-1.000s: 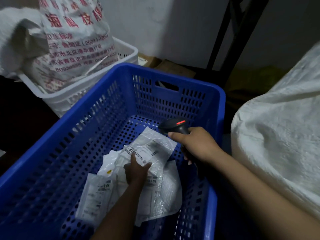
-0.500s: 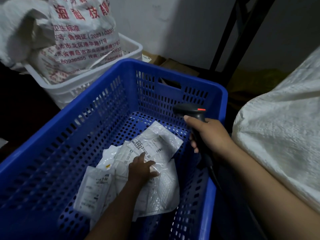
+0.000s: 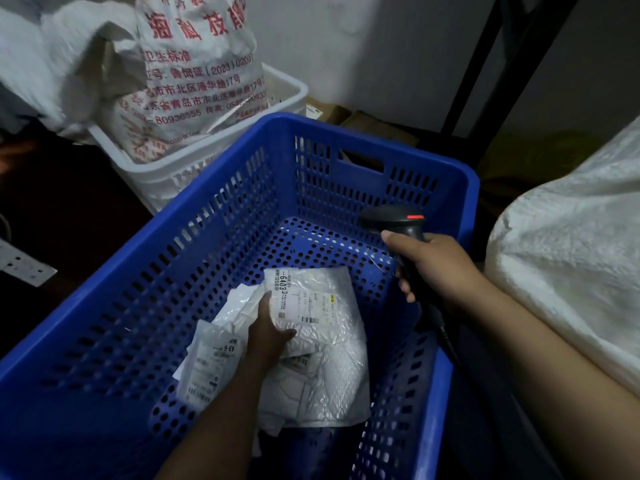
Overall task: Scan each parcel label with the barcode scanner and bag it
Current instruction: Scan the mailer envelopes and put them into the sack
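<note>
Blue crate (image 3: 207,237) walls ring parcels (image 3: 322,375); open above

Working bare-handed: the person's left hand (image 3: 268,336) and right hand (image 3: 438,266) are uncovered, and both forearms run bare all the way to the lower edge of the view. Short, plain nails show on the right hand's thumb and one finger.

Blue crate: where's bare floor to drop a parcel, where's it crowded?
Bare crate floor: the far strip between the parcel pile and the far wall, and a strip along the left wall. Crowded: middle and right, where the left hand grips the top parcel and the right hand holds the scanner.
</note>
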